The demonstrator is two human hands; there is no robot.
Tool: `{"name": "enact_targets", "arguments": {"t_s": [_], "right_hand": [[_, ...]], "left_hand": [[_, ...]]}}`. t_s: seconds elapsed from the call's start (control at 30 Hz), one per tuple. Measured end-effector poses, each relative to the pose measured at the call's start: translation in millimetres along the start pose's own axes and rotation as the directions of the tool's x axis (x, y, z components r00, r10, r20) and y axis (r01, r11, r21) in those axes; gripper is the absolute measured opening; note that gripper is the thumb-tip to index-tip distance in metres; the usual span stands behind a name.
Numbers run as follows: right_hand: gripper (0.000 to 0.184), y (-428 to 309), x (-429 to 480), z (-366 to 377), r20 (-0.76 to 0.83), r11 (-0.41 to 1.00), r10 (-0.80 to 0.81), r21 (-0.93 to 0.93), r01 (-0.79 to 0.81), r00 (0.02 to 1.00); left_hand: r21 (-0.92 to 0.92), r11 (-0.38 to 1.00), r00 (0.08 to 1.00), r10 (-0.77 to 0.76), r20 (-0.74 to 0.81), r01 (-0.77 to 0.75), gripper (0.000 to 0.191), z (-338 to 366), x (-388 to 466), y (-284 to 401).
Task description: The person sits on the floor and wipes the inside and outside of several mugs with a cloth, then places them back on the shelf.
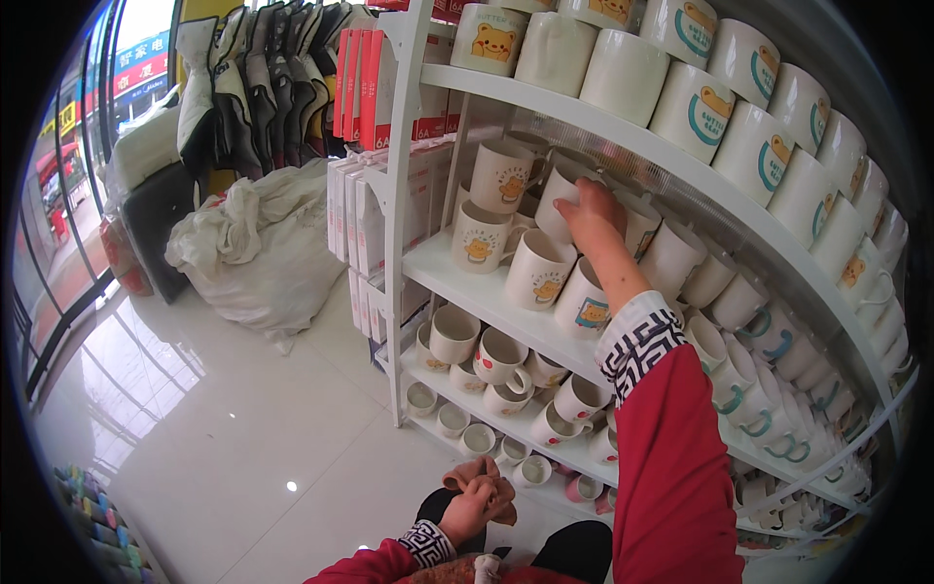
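My right hand (600,212) reaches into the middle shelf and grips a white ceramic mug (556,206) in the upper layer, thumb against its side and fingers over the rim. Just left of it stands a bear-print mug (500,175), stacked on the lower row. Beneath my right hand are another bear-print mug (540,270) and a mug with a blue-framed bear picture (584,301). Low in front of my knees, my left hand (471,511) is closed around a crumpled brown cloth (502,502).
The white shelf rack (400,241) holds mugs on every level, with stacked mugs (693,109) above my right arm. Red boxes (376,95) and white boxes (365,212) stand beside its post. A large white sack (255,248) lies on the tiled floor (292,423) near the glass front.
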State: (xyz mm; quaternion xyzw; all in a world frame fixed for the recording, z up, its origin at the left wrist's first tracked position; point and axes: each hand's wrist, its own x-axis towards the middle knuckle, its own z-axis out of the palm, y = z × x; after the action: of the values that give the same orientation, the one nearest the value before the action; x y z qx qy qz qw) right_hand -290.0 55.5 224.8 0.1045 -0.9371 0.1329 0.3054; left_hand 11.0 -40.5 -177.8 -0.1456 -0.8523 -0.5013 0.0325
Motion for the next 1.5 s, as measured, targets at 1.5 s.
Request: {"name": "enact_targets", "arguments": {"t_s": [1.5], "right_hand": [[0.057, 104.7, -480.9, -51.1, 0.688, -0.194, 0.04, 0.717, -0.67, 0.725]], "left_hand": [[-0.866, 0.495, 0.95, 0.231, 0.21, 0.071, 0.044, -21.8, -11.4, 130.8]]}}
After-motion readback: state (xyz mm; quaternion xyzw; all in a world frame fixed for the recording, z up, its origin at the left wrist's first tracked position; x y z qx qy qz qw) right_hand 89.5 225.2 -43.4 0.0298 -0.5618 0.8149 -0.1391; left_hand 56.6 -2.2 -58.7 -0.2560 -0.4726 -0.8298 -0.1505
